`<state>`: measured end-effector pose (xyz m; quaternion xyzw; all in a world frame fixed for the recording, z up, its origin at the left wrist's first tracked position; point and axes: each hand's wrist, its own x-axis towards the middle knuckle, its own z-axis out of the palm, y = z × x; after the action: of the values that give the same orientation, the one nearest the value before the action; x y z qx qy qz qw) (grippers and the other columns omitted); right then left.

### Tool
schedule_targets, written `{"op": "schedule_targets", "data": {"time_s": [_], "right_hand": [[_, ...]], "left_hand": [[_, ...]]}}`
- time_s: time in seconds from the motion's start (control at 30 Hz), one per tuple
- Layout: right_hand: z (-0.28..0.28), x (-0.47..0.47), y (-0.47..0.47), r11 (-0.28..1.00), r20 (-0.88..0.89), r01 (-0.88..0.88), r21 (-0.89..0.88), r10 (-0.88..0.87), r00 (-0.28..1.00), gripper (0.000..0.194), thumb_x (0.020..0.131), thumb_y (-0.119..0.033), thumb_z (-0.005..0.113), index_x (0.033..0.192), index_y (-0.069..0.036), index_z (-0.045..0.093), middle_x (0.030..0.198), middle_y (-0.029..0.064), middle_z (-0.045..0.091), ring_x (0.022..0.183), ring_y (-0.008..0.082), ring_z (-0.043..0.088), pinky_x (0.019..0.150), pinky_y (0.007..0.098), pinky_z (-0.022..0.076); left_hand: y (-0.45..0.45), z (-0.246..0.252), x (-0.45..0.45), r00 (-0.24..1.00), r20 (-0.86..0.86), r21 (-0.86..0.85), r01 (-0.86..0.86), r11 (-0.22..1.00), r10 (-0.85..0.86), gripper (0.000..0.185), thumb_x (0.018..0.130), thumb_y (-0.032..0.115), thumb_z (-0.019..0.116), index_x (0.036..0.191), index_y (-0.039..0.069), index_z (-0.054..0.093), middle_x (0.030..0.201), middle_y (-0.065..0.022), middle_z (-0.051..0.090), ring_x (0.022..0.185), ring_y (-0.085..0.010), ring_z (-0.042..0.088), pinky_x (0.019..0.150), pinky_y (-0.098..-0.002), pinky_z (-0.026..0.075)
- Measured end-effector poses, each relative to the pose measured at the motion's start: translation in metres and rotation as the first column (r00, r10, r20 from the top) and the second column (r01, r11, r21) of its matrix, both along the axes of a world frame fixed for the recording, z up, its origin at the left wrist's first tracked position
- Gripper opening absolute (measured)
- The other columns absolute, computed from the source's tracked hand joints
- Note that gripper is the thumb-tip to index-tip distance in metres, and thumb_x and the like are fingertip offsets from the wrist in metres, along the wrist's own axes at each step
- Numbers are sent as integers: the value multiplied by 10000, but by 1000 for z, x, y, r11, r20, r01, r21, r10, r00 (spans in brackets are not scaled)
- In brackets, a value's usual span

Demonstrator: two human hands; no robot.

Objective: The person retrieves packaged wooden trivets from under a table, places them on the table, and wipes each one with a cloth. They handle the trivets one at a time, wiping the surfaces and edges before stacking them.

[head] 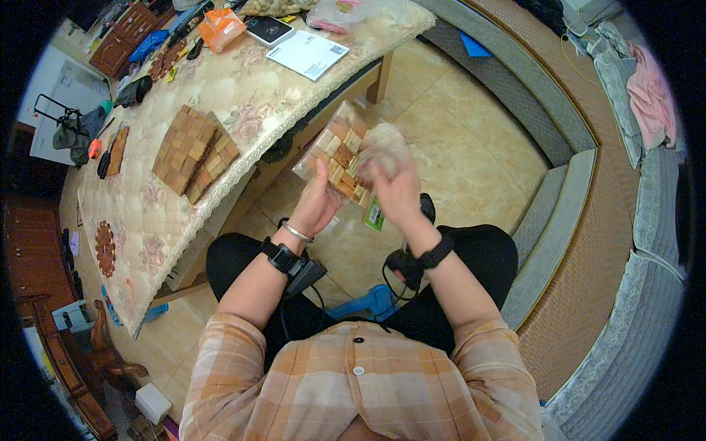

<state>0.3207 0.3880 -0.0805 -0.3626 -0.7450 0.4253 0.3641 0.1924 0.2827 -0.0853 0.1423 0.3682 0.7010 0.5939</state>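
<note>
My left hand point(320, 205) holds a woven-look wooden block mat point(343, 151), its thumb on top of the checkered face. Clear plastic film covers at least part of the mat's left side. My right hand point(392, 184) is at the mat's right edge, blurred, with crumpled clear plastic point(386, 140) at its fingers; how firmly it grips is hard to tell. A green tag point(374, 215) bearing a printed code hangs below the mat. On the table to the left lie two similar wooden mats point(185, 146), overlapping.
A table with a floral cloth point(220, 93) runs along the left, bearing a white leaflet point(309, 54), an orange plastic bag point(220, 28), scissors point(105, 161) and a round wooden trivet point(105, 249). A grey sofa point(557, 220) curves along the right. A blue plastic stool point(364, 303) stands beneath me.
</note>
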Motion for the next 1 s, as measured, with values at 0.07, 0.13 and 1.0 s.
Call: {"op": "schedule_targets", "data": {"time_s": [0.07, 0.13, 1.0], "right_hand": [[8, -3, -28, 964, 97, -180, 197, 164, 982, 492, 766, -279, 704, 1124, -5, 506, 1068, 203, 539, 1018, 388, 520, 885, 426, 432], [4, -7, -36, 962, 138, -136, 237, 106, 985, 501, 747, -262, 715, 1124, -13, 497, 1053, 193, 524, 1030, 389, 502, 897, 433, 415], [0, 18, 32, 831, -166, -307, -463, 259, 951, 356, 840, -161, 714, 1138, -11, 590, 1014, 47, 660, 931, 123, 610, 805, 279, 502]], "left_hand": [[-2, -4, 2, 1000, -1, -38, 22, 999, -23, 597, 982, 520, 291, 1390, 91, 364, 1393, -67, 450, 1268, -217, 444, 1082, -390, 342], [-5, -7, 5, 1000, 14, -148, 28, 989, -26, 589, 986, 513, 292, 1391, 91, 365, 1391, -66, 453, 1260, -214, 450, 1074, -390, 352], [-4, 1, -26, 992, 101, -20, 73, 997, -71, 617, 978, 517, 321, 1407, 74, 340, 1401, -104, 435, 1252, -227, 468, 1032, -379, 413]]}}
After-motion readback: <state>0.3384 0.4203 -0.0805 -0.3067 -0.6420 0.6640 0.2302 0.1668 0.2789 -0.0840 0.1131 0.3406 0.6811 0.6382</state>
